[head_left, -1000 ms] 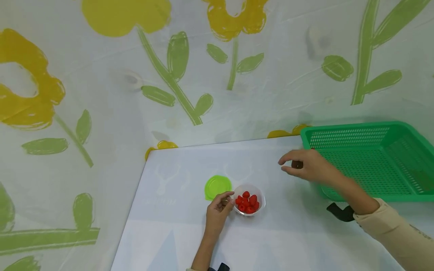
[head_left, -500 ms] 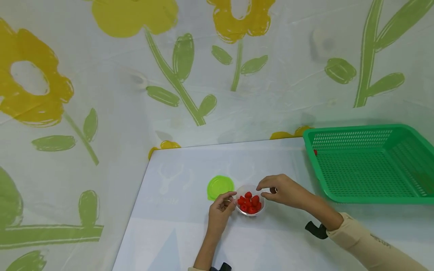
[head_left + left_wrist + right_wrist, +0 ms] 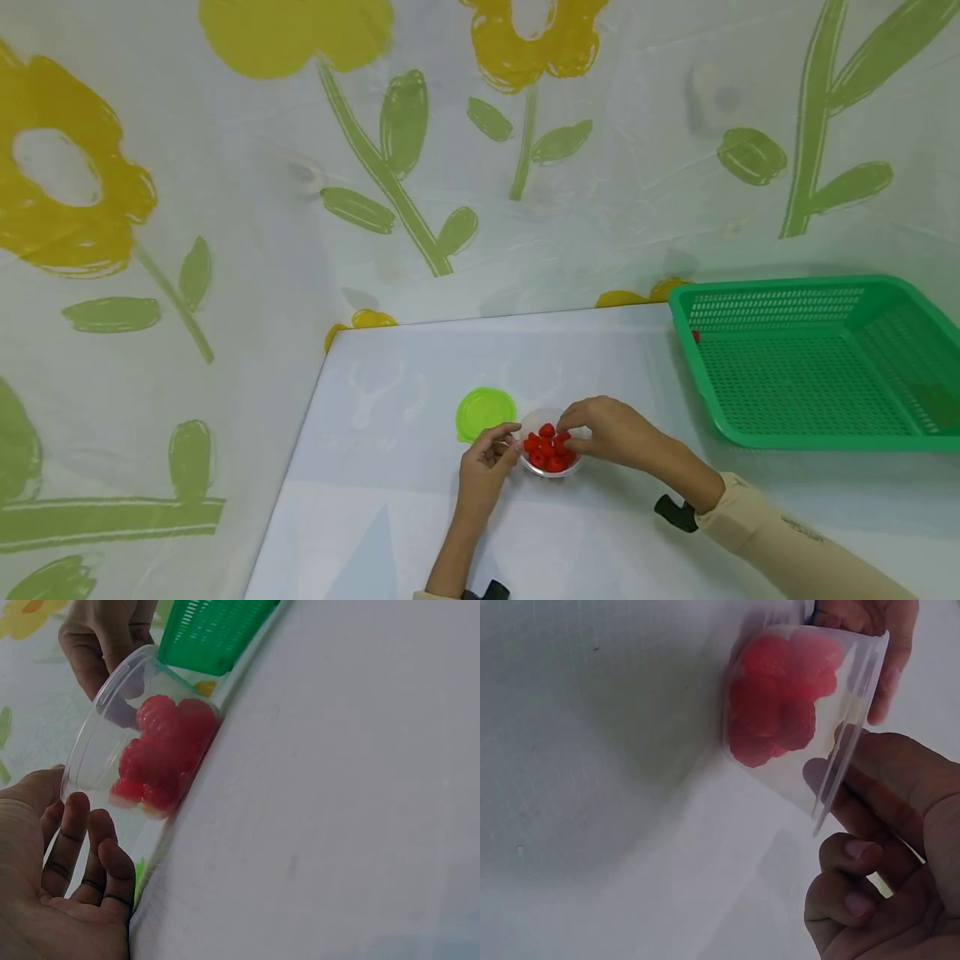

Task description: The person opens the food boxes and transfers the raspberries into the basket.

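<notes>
A clear plastic tub (image 3: 96, 754) stands upright on the white table with several red raspberries (image 3: 546, 454) inside. At its left side, my left hand (image 3: 482, 477) pinches the rim between thumb and index finger. From the right, my right hand (image 3: 613, 433) reaches over the rim. Its thumb and index fingertips are in the tub's mouth, apart, close above the raspberries; in the right wrist view no berry shows between them, and the other fingers (image 3: 847, 881) curl outside the tub. A bright green lid (image 3: 485, 414) lies flat just behind the left hand.
A large green plastic basket (image 3: 712, 408) stands at the right, with one small red item (image 3: 696, 337) by its left inner wall. A wall cloth with printed flowers (image 3: 405, 125) rises behind the table's back and left edges.
My right hand has come from beside the green basket leftward and down to the tub, its fingertips now inside the mouth. The left hand has stayed at the rim.
</notes>
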`<state>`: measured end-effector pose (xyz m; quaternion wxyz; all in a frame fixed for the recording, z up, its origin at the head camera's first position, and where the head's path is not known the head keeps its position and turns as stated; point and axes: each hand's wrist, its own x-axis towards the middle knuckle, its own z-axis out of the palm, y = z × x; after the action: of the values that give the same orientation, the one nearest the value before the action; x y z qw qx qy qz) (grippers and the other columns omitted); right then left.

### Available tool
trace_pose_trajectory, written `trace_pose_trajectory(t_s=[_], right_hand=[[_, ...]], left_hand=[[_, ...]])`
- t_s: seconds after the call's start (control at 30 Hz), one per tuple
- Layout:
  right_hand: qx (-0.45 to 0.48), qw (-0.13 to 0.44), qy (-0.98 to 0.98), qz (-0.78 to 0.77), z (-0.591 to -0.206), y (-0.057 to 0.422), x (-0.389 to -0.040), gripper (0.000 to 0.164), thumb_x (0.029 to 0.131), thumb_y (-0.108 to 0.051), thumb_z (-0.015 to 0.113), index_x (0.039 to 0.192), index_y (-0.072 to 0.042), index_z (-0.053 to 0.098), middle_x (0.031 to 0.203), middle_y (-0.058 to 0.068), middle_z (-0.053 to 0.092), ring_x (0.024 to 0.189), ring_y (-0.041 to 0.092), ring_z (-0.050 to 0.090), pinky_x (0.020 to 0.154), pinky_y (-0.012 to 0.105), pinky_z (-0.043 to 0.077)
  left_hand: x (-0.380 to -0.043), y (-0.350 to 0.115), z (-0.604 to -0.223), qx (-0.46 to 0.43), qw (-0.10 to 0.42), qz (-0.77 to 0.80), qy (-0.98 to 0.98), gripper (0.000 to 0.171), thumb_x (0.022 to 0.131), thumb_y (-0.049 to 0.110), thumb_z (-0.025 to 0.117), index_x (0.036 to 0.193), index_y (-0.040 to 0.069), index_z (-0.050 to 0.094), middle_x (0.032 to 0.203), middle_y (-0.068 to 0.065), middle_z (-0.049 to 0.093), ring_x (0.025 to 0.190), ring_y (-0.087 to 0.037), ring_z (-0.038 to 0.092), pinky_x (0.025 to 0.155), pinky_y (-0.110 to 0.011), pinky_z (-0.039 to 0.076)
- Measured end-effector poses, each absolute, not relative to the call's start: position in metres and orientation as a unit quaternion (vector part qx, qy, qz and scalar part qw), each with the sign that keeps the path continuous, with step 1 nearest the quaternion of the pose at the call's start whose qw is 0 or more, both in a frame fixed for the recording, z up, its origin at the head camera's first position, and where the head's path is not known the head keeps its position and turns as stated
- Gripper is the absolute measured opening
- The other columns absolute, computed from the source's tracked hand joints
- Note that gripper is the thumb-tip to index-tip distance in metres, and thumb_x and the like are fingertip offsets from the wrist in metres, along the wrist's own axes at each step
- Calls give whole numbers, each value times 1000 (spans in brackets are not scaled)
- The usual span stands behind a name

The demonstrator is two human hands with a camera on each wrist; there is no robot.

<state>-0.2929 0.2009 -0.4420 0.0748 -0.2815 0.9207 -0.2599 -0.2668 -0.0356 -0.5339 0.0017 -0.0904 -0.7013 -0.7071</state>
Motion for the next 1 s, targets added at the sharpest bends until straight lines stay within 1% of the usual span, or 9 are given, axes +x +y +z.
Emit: trace_pose_trajectory(t_s=[0.13, 0.23, 0.37, 0.47, 0.6, 0.7, 0.83, 1.0], right_hand=[[-258, 88, 931, -242, -443, 195, -293, 21, 82, -16, 84, 102, -13, 80, 98, -4, 73, 94, 18, 65, 79, 34, 57], [-252, 87, 938, -223, -445, 192, -292, 20, 80, -16, 86, 100, -14, 80, 95, -5, 73, 91, 16, 64, 77, 30, 57], [-270, 58, 940, -201, -449, 189, -290, 20, 77, -15, 88, 96, -14, 80, 90, -5, 73, 84, 14, 62, 71, 25, 56], [-289, 30, 937, -195, -451, 187, -290, 19, 76, -13, 88, 93, -13, 80, 86, -5, 72, 79, 12, 59, 68, 22, 53], [-308, 1, 931, -197, -453, 186, -291, 17, 75, -11, 88, 89, -12, 80, 83, -4, 72, 75, 11, 57, 66, 23, 52], [-314, -10, 928, -201, -454, 188, -291, 16, 74, -11, 87, 88, -12, 80, 83, -3, 72, 74, 10, 57, 65, 23, 51], [-322, -17, 922, -213, -454, 191, -290, 17, 75, -12, 87, 90, -12, 80, 85, -3, 73, 76, 14, 60, 65, 22, 51], [-324, -30, 915, -237, -442, 196, -288, 19, 76, -14, 86, 93, -13, 79, 91, -5, 72, 83, 15, 62, 69, 23, 53]], left_hand=[[-267, -36, -534, -94, 0, -704, -704, 26, 93, 20, 73, 118, 14, 71, 100, -7, 60, 81, -16, 60, 67, -19, 50], [-267, -35, -535, -94, -4, -702, -706, 26, 93, 20, 73, 119, 15, 71, 100, -7, 60, 81, -16, 60, 67, -19, 50], [-266, -35, -535, -89, -4, -700, -708, 25, 93, 20, 73, 118, 15, 71, 100, -7, 60, 81, -16, 60, 68, -19, 51], [-267, -36, -535, -87, 1, -703, -706, 26, 93, 18, 74, 118, 13, 71, 100, -8, 61, 81, -16, 60, 68, -19, 51], [-268, -35, -535, -92, 6, -710, -698, 26, 92, 15, 74, 118, 11, 71, 99, -10, 61, 82, -16, 60, 68, -19, 51], [-268, -34, -535, -95, 4, -711, -697, 26, 93, 16, 73, 118, 11, 71, 99, -10, 61, 82, -16, 60, 68, -18, 51], [-267, -35, -535, -93, 0, -707, -701, 26, 93, 19, 73, 118, 14, 71, 99, -10, 61, 81, -17, 59, 67, -19, 50], [-267, -37, -534, -88, 1, -709, -700, 27, 93, 20, 74, 118, 13, 71, 99, -10, 61, 82, -17, 60, 67, -18, 50]])
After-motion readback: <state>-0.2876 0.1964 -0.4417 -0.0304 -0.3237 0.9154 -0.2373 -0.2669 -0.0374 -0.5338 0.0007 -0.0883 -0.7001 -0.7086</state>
